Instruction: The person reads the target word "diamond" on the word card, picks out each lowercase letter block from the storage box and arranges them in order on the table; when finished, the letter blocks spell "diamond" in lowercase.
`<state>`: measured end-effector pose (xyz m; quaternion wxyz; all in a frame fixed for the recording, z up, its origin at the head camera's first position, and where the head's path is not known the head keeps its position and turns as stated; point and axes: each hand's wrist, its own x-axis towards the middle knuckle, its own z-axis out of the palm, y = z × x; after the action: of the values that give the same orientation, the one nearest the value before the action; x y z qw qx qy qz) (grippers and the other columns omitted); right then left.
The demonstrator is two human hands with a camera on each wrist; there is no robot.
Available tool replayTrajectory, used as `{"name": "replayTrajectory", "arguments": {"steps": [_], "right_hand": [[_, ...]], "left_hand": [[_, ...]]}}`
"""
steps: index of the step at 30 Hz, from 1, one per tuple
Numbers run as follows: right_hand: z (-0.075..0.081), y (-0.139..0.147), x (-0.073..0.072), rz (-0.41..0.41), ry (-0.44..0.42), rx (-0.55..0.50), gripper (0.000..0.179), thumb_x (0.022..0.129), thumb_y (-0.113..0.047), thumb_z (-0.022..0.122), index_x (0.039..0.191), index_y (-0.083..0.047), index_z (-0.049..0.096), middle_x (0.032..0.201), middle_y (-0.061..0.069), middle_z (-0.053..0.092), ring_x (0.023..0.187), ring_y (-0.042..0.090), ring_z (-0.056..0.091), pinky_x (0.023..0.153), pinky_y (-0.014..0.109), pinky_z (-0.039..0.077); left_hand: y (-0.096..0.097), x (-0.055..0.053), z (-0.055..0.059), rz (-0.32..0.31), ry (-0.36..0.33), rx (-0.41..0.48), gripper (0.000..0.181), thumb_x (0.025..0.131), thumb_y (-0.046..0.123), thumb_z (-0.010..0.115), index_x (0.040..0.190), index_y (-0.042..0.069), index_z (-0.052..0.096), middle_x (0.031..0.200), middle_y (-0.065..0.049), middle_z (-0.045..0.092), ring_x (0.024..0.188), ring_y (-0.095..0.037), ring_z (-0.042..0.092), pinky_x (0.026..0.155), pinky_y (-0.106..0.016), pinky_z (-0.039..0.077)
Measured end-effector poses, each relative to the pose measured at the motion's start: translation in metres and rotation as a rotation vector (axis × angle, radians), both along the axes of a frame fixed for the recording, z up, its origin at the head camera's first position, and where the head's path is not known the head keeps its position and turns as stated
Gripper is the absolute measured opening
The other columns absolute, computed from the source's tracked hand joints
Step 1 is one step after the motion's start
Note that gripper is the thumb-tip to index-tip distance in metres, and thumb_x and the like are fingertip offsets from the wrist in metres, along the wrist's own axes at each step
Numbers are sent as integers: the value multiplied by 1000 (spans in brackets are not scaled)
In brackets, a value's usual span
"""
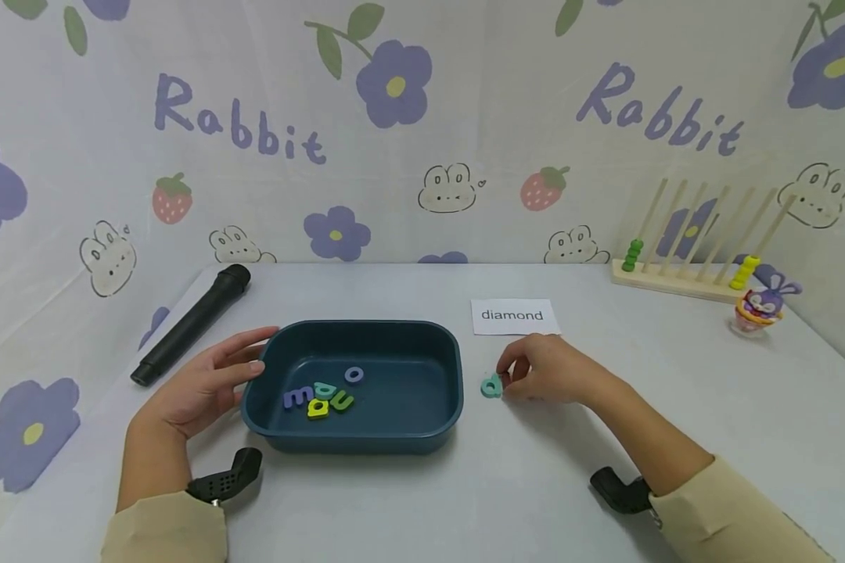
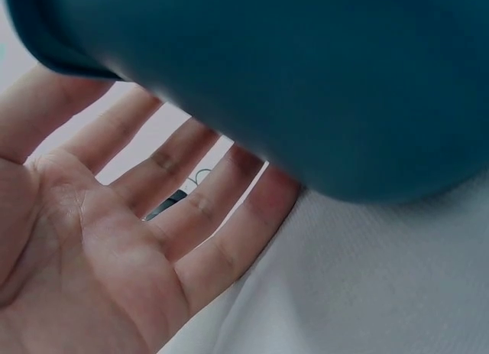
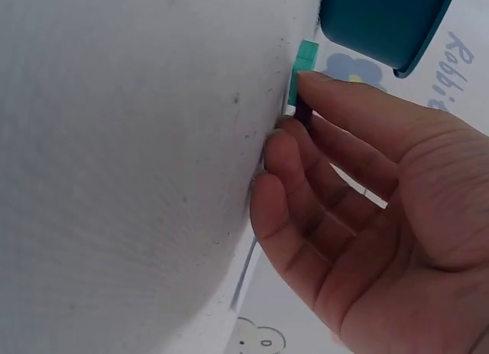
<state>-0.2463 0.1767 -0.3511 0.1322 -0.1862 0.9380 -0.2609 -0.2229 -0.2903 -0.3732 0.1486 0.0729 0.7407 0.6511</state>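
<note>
A white table (image 1: 422,508) bears tray (image 1: 401,407), black rod (image 1: 192,327), card (image 1: 514,327), teal letter (image 1: 498,384), abacus (image 1: 679,284) and figurine (image 1: 759,310).

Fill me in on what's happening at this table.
A person's right grip pinches a small dark piece, mostly hidden, beside a turquoise letter on the table, near a card reading "diamond". Their left grip rests against one end of the blue bin, inside which five letter pieces lie.
</note>
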Motion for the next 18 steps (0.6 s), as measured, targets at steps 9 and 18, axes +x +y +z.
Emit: {"name": "replayTrajectory", "arguments": {"steps": [9, 18], "right_hand": [[-1, -4, 2, -3, -8, 9, 27, 86, -10, 81, 112, -8, 75, 83, 3, 68, 76, 17, 59, 68, 29, 50], [-1, -2, 4, -2, 17, 3, 16, 86, -10, 80, 101, -11, 75, 82, 3, 66, 76, 17, 58, 67, 30, 49]], "left_hand": [[0, 0, 0, 7, -6, -12, 60, 104, 26, 61, 159, 24, 39, 168, -16, 27, 125, -8, 59, 98, -31, 56], [1, 0, 2, 0, -2, -17, 60, 105, 25, 61, 160, 23, 38, 167, -16, 28, 125, -9, 59, 97, -31, 56]]}}
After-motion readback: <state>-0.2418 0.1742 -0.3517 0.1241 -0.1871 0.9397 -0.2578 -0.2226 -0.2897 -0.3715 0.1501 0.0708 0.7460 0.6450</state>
